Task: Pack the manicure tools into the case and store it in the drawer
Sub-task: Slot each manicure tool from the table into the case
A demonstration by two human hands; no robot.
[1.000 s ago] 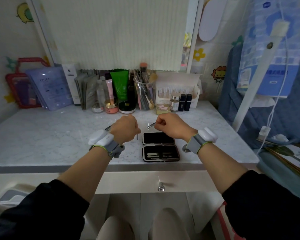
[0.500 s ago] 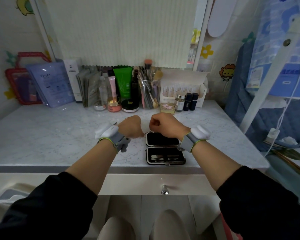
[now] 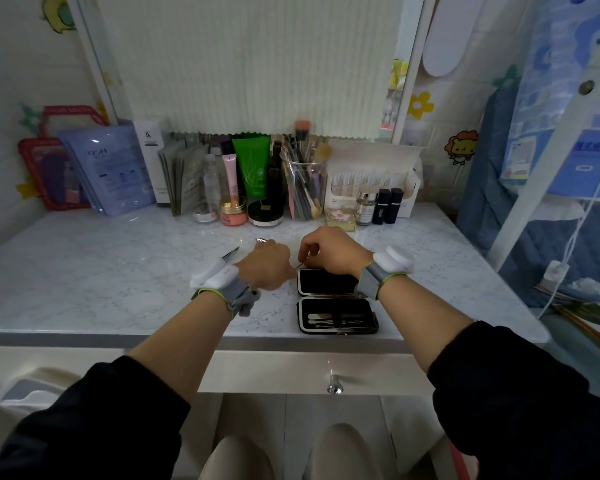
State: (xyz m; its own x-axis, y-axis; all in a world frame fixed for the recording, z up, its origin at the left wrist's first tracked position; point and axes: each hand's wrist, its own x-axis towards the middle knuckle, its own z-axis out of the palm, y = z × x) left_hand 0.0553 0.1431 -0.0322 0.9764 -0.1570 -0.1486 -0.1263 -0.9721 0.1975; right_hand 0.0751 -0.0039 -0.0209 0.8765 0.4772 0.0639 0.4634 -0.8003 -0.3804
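Nearest the viewer, the closed drawer (image 3: pixel 312 375) sits under the desk's front edge, its small metal knob (image 3: pixel 334 388) right of centre. On the marble desk (image 3: pixel 84 278), just behind the front edge and right of the middle, the manicure case (image 3: pixel 336 303) lies open flat: the near half holds several silver tools (image 3: pixel 333 319) in a row, the far half shows only dark lining. The right wrist crosses over the far half's right end.

Both forearms carry grey-and-white wrist bands (image 3: pixel 222 285). The left hand (image 3: pixel 265 268) is curled palm down just left of the case's far half, with a metal tool (image 3: pixel 230 253) sticking out from under it toward the left and another silvery tip (image 3: pixel 261 240) showing past its knuckles; whether the fingers actually grip either piece cannot be told. The right hand (image 3: pixel 329 252) hovers behind the case's far edge, its fingers pinched on a thin metal pick (image 3: pixel 301 265) whose end points toward the left hand. The two hands nearly touch.

Along the desk's back edge stand, from the left corner, a red-framed pouch (image 3: pixel 45 168), a lilac packet (image 3: pixel 111 171), a green tube (image 3: pixel 252 168), a clear cup of brushes (image 3: pixel 303 185) and a white box (image 3: pixel 374 178) toward the right corner
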